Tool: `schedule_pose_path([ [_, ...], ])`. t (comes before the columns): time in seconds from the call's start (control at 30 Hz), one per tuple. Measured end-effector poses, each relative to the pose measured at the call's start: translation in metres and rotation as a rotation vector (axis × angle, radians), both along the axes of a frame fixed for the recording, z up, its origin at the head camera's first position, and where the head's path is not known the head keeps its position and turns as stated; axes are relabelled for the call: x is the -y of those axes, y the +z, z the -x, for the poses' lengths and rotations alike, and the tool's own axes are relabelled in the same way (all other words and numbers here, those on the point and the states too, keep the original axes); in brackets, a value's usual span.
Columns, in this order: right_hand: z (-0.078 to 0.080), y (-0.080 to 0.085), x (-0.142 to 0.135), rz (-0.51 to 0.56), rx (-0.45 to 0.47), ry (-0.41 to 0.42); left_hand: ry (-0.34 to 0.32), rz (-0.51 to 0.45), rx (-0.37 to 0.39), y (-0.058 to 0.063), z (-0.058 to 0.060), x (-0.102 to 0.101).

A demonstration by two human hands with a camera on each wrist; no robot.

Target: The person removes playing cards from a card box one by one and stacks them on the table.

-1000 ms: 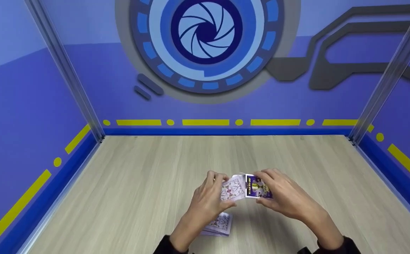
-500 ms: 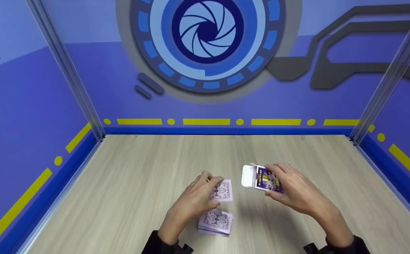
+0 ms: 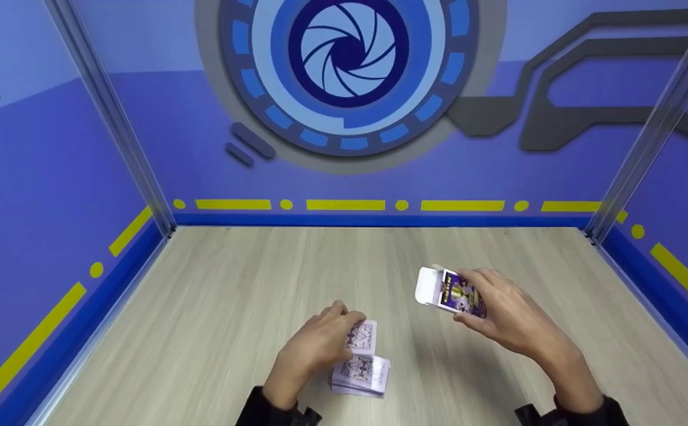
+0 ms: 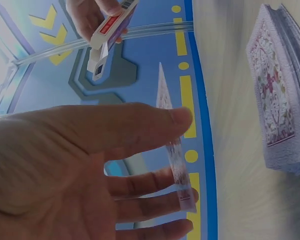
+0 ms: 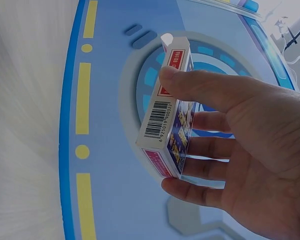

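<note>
My left hand (image 3: 314,342) pinches a thin portion of playing cards (image 3: 363,337) between thumb and fingers, patterned backs facing up. In the left wrist view these cards (image 4: 174,145) show nearly edge-on. Just below them in the head view lies a deck of playing cards (image 3: 360,376), stacked slightly uneven on the table. My right hand (image 3: 510,307) grips a purple card box (image 3: 462,294) by its sides, raised over the table, its white flap (image 3: 427,285) folded out to the left. The right wrist view shows the box's white side with a barcode (image 5: 157,120).
A light wood table (image 3: 231,296) spreads beneath both hands. Blue printed panels (image 3: 166,136) with yellow dashes close off its back and sides, joined by metal corner posts (image 3: 113,112).
The cards in my left hand have come away from the box's open end and moved down and left toward the deck. My right hand has carried the box up and right.
</note>
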State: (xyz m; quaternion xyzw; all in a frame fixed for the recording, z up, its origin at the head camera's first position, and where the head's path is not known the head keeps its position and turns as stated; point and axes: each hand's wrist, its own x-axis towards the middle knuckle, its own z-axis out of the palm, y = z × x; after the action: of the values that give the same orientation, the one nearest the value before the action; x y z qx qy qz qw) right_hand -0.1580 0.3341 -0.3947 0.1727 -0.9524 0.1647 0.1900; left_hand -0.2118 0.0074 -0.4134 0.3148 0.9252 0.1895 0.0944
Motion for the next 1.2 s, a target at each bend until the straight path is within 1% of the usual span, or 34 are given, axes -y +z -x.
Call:
schedule_pose_path([
  [0.23,0.000,0.001,0.002,0.004,0.020,-0.008,-0.035,0.087,-0.017,-0.011,-0.007,-0.010],
  [0.43,0.000,0.000,0.002,0.005,0.019,0.000,-0.038,0.152,-0.007,-0.020,-0.011,-0.020],
  [0.6,0.001,0.000,0.001,0.003,0.011,0.005,-0.040,0.190,-0.029,-0.025,-0.013,-0.024],
  [0.8,0.000,0.000,0.000,-0.009,0.035,-0.012,-0.050,0.227,-0.040,-0.030,-0.016,-0.029],
  [0.97,-0.002,-0.001,0.001,-0.010,0.058,-0.020,-0.049,0.236,-0.039,-0.034,-0.017,-0.033],
  [1.2,-0.002,-0.002,0.001,-0.009,0.056,-0.019,-0.035,0.250,-0.038,-0.039,-0.019,-0.036],
])
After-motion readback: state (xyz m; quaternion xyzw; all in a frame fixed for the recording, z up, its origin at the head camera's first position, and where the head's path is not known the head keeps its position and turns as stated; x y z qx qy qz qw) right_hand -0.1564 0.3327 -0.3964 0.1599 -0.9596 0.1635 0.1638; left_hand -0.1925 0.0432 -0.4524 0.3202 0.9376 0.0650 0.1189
